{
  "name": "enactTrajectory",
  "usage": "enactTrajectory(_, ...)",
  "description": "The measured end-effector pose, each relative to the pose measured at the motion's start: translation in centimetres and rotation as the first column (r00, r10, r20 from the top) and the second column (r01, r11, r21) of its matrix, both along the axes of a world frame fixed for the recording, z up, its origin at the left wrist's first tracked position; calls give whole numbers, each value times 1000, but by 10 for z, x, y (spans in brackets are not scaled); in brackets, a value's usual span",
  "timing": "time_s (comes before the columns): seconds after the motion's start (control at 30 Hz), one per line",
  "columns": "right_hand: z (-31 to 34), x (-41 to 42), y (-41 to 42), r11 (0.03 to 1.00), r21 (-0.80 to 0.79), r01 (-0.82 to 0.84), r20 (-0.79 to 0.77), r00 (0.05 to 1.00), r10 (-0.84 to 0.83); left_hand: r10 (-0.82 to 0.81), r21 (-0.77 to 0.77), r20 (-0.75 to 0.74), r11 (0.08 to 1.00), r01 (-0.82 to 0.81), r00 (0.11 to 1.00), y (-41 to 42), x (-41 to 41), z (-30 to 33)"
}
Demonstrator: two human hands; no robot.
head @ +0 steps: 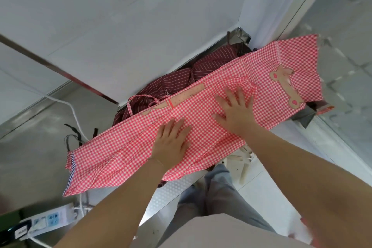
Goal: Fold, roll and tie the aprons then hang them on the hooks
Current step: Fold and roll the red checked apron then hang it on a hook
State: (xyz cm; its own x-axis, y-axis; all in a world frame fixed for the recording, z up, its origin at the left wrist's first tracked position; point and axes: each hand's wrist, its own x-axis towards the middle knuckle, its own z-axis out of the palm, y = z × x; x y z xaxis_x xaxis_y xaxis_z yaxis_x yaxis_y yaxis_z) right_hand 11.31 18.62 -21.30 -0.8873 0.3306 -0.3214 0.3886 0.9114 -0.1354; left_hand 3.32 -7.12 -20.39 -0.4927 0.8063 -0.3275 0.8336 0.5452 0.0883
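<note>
We see a red-and-white checked apron (201, 119) spread in a long folded band across a narrow table (181, 189), running from the near left corner up toward the far right corner, where its end with a tan bear-shaped patch (285, 88) hangs past the table's edge. Our left hand (171, 143) lies flat on the middle of the band, fingers straight and slightly spread, pressing the cloth down. Our right hand (235, 110) lies flat just beside it, further toward the patch end, fingers fanned apart and also pressing; neither hand grips anything. The apron stretches out beyond both hands on either side, its left end drooping over the near left edge and showing a strip of blue-striped lining (70, 169).

Along the far edge of the table, behind the checked apron and partly under it, we see a bunched dark red striped apron (177, 82), its thin strap (138, 98) looping up beside a tan band on the checked one. Below the table on the left, a white power strip (46, 221) sits on the floor with a white cable (68, 106) running away from it.
</note>
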Motion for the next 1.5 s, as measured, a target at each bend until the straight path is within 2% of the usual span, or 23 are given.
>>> enactTrajectory(0.07,0,-4,19,1000,9,25,43,999,-25,-40,-42,-1,998,39,999,-5,-2,-3)
enactTrajectory(0.17,0,-7,34,997,-11,81,-1,997,-81,-65,-47,8,997,65,998,-10,-7,-6)
enactTrajectory(0.4,4,-22,25,979,4,204,-5,979,-204,-46,-78,-2,996,46,999,-10,-8,-5)
enactTrajectory(0.47,10,-24,15,963,25,269,-146,954,-263,-32,-74,4,997,32,999,-9,-8,-2)
enactTrajectory(0.5,15,-23,5,964,34,265,-271,931,-247,-26,-52,2,998,26,1000,-11,-7,-1)
enactTrajectory(0.53,21,-22,-4,978,26,208,-402,898,-180,-29,-41,-1,999,29,1000,-8,-8,2)
enactTrajectory(0.57,26,-18,-18,997,2,74,-506,860,-63,-34,-37,3,999,34,999,-7,-8,5)
enactTrajectory(0.6,28,-12,-36,992,-25,-127,-548,831,92,-35,-32,8,999,35,999,-5,-9,7)
enactTrajectory(0.67,24,7,-78,863,-11,-506,-484,757,438,-34,-53,7,998,35,999,-3,-8,13)
enactTrajectory(0.73,11,31,-111,762,-24,-647,-360,717,597,-58,-90,-10,994,57,998,-6,-9,18)
enactTrajectory(0.8,-6,46,-120,777,-52,-627,-234,764,601,-62,-74,-14,995,61,998,-17,-8,20)
enactTrajectory(0.93,-16,52,-110,821,-92,-563,-21,826,564,-75,214,-72,973,89,995,-54,10,13)
enactTrajectory(1.0,-13,48,-109,839,-137,-527,14,846,534,-177,209,-27,961,178,984,-74,25,4)
enactTrajectory(1.07,-7,45,-109,846,-151,-511,16,854,519,-218,103,13,971,215,976,-89,35,-6)
enactTrajectory(1.13,-1,41,-110,858,-175,-483,-25,873,487,-167,70,7,984,166,986,-95,38,-9)
enactTrajectory(1.3,12,26,-110,872,-374,-317,65,929,365,-11,228,66,974,-5,998,-85,31,6)
enactTrajectory(1.4,25,15,-107,878,-398,-265,-17,959,282,26,261,74,964,-44,997,-85,25,7)
enactTrajectory(1.43,32,10,-105,879,-418,-228,-5,968,249,21,244,75,969,-39,997,-85,22,7)
enactTrajectory(1.5,44,1,-104,852,-512,-107,118,974,193,25,209,73,977,-39,997,-85,19,5)
